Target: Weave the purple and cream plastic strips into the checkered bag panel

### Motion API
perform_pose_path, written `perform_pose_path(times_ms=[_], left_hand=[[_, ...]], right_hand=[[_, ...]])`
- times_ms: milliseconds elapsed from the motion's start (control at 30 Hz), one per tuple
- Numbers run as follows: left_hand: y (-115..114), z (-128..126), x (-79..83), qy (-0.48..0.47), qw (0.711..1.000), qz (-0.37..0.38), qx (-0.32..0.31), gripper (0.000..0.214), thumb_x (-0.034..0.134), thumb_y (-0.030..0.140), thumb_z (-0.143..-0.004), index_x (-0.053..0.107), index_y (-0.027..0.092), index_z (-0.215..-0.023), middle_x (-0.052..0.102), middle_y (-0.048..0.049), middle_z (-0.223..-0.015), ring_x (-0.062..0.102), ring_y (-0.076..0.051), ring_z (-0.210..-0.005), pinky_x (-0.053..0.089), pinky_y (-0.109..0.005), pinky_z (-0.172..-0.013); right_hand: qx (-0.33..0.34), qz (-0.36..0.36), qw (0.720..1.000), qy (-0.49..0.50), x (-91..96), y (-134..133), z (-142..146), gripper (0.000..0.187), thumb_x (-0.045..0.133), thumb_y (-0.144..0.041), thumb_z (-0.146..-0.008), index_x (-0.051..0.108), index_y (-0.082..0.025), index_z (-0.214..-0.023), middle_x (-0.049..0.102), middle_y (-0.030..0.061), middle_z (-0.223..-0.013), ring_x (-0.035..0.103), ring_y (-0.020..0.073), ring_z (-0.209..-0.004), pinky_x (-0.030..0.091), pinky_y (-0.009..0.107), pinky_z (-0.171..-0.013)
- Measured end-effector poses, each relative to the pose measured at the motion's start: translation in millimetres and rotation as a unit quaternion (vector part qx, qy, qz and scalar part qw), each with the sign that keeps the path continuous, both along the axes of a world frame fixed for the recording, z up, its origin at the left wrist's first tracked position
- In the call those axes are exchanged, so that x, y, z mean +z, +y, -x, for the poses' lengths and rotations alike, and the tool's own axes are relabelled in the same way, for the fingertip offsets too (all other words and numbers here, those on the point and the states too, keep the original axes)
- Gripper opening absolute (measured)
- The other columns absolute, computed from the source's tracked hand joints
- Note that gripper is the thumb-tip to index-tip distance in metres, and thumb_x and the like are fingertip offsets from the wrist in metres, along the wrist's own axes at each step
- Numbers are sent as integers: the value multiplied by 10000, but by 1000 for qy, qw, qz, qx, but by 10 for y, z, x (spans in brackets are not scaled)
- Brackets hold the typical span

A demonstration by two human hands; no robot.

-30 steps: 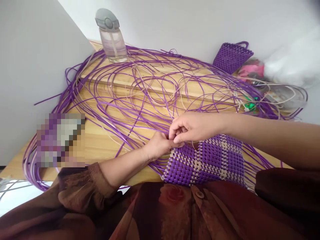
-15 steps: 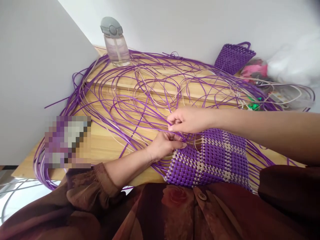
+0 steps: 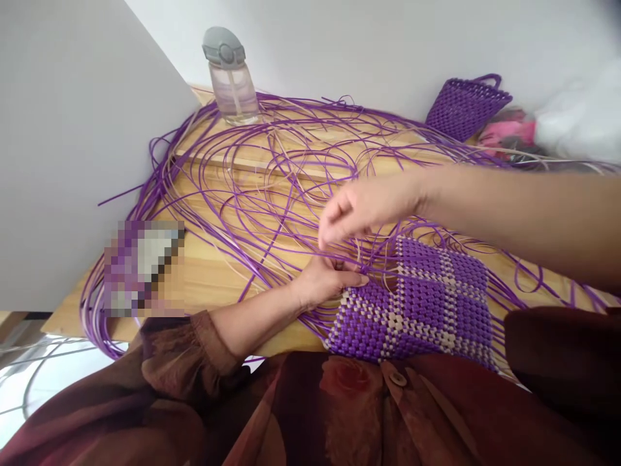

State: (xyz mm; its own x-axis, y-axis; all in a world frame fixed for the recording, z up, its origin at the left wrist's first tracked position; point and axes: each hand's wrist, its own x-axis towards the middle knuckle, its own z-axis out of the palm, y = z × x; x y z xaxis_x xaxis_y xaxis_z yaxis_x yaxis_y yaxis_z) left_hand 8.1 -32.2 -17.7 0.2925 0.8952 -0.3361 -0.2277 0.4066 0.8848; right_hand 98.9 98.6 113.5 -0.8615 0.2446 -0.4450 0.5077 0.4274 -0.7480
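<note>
A woven piece in purple and beige checks (image 3: 417, 304) lies at the table's front edge, against my shirt. My left hand (image 3: 332, 278) is closed at its upper left corner, thumb and fingers pinching purple strands where they leave the weave. Above and slightly left of that corner, my right hand (image 3: 349, 210) is raised with its fingers curled and the tips together, pointing down. It is blurred, and whether a strand sits between the fingertips I cannot make out. Long loose purple strands (image 3: 286, 194) with beige ones among them loop away from the weave across the table.
At the back stands a clear bottle with a grey lid (image 3: 233, 84). A small purple woven basket (image 3: 466, 109) leans by the wall, beside a pink item (image 3: 507, 134) and a white bag (image 3: 577, 123). A pixelated object (image 3: 150, 265) lies at left on the wooden table (image 3: 204, 265).
My right hand has lifted up and away from the weave's corner, where it had been pinching a purple strand close to my left hand. My left hand keeps its pinch. The view has shifted slightly.
</note>
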Motion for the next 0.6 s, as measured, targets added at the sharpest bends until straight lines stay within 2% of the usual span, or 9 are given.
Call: perform_pose_path(times_ms=[33, 100, 167, 300, 400, 500, 567, 600], left_hand=[[2, -1, -17, 4, 1000, -4, 3, 250, 831, 224, -613, 606, 131, -669, 543, 56, -550, 390, -39, -457, 259, -224, -475], [7, 3, -42, 15, 1000, 5, -10, 256, 826, 239, -626, 596, 130, -649, 499, 65, -511, 359, -36, -441, 235, -231, -468], [13, 10, -56, 13, 1000, 8, -24, 298, 818, 255, -639, 545, 143, -598, 433, 81, -467, 320, -30, -420, 203, -238, -459], [25, 16, -68, -22, 999, -17, -25, 406, 819, 251, -626, 426, 174, -557, 381, 100, -460, 296, -22, -417, 187, -238, -459], [25, 16, -58, -30, 999, -24, -32, 375, 821, 251, -624, 459, 167, -573, 403, 99, -470, 302, -22, -420, 189, -235, -455], [17, 18, -34, -18, 999, 4, -45, 294, 820, 274, -640, 554, 149, -628, 466, 85, -478, 319, -24, -406, 194, -228, -440], [14, 19, -21, -12, 999, 31, -42, 292, 822, 294, -640, 567, 149, -640, 474, 86, -468, 313, -22, -388, 191, -221, -430], [14, 18, -17, -11, 998, 41, -38, 295, 825, 297, -634, 569, 150, -644, 478, 86, -467, 313, -21, -383, 191, -218, -425]], right_hand=[[26, 12, 998, -52, -150, -81, -88, 235, 734, -330, -820, 715, -103, -877, 690, -21, -695, 556, 28, -586, 365, 176, -524], [-8, 3, 997, -83, -301, -201, -213, 204, 707, -292, -839, 680, -112, -930, 675, -18, -673, 547, 47, -548, 373, 184, -510], [-34, -26, 994, -99, -299, -277, -259, 186, 701, -281, -842, 658, -122, -930, 663, -26, -656, 549, 59, -535, 374, 188, -501], [-9, -130, 981, -140, -239, -379, -212, 97, 710, -208, -811, 681, -128, -859, 663, -26, -638, 555, 64, -515, 343, 185, -472], [3, -146, 979, -139, -237, -351, -130, 120, 679, -203, -844, 661, -124, -755, 642, -22, -578, 542, 61, -474, 316, 175, -454], [-81, -120, 989, -44, -10, -128, -13, 199, 643, -211, -892, 619, -93, -734, 633, -31, -555, 551, 31, -454, 318, 146, -491], [-172, -154, 969, 86, 301, 90, 50, 217, 550, -228, -947, 583, -77, -794, 622, -70, -589, 578, -4, -514, 290, 131, -532], [-211, -174, 950, 149, 470, 193, 63, 234, 474, -253, -985, 567, -91, -844, 600, -101, -604, 569, -14, -542, 281, 127, -537]])
